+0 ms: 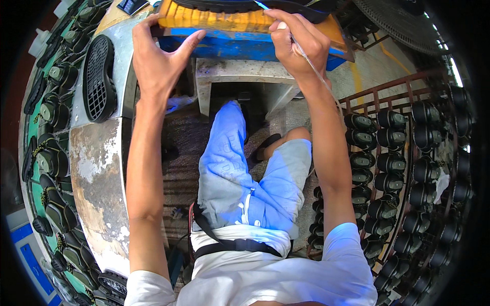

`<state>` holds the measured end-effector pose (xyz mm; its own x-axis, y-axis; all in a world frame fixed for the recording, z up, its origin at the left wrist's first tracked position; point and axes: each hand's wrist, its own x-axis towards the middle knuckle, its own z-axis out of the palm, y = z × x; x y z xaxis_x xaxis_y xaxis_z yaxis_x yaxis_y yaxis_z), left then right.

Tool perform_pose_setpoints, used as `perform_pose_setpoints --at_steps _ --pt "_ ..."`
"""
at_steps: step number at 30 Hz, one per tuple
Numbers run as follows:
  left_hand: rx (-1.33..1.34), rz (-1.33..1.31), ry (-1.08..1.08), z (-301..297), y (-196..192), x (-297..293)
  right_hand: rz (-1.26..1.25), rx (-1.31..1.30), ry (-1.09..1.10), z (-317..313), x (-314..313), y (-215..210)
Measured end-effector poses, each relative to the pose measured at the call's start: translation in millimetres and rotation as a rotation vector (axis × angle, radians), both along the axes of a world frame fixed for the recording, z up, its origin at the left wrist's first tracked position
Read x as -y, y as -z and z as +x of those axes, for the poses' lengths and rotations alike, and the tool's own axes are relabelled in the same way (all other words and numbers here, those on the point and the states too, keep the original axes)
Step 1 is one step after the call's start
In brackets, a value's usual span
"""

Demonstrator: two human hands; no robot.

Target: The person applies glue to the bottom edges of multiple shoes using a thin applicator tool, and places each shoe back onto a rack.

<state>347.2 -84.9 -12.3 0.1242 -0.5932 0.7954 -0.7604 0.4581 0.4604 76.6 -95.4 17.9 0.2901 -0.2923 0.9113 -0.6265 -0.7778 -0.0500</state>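
Note:
A black shoe sole (224,6) lies at the top edge of the view, partly cut off. Beneath it is a worn yellow-orange slab with a ribbed front (214,19), above a blue board (224,47). My left hand (161,56) is at the slab's left end, thumb spread away from the fingers; the fingertips touch its corner. In my right hand (301,43) a thin pale stick-like tool (301,51) is pinched, its bluish tip near the sole's front edge. Its exact kind cannot be made out.
A lattice-patterned black sole (99,79) lies on the metal bench at left. Beyond it, dark shoes (51,158) line a green conveyor. Racks of black shoes (390,153) stand at right, below a large fan (403,23). A pale stand (245,69) supports the blue board.

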Motion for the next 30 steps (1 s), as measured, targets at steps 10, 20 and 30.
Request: perform_pose_setpoints --at_steps 10,20,30 --pt "-0.171 0.057 0.239 26 17 76 -0.02 -0.079 0.27 -78 -33 -11" --pt "0.068 -0.146 0.707 -71 19 -73 0.114 -0.18 0.211 -33 -91 -30" --pt "-0.271 0.003 0.205 12 42 -25 0.046 -0.031 0.015 22 -49 -12"
